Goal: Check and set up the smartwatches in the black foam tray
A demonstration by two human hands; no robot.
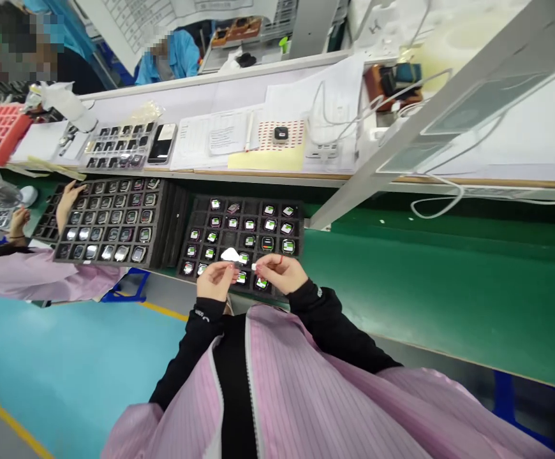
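Both hands are held over a black foam tray (253, 217) of smartwatch bodies, many with white-and-green faces. My left hand (216, 280) has its fingers pinched together near the tray's front edge. A bright white piece (230, 254) shows just above those fingertips, and whether they grip it I cannot tell. A short way to the right, my right hand (282, 273) pinches a small white piece (254, 266) between thumb and finger. One watch (261, 282) lies in a cell just below the right fingertips. The hands stay slightly apart.
Stacked foam trays (108, 217) of watches stand to the left, with a co-worker's hand (67, 205) on them. A shelf (263, 173) runs behind, carrying papers, a phone (162, 143) and a small black device (281, 132). A slanted white post (354, 191) rises at right from the green bench (425, 287).
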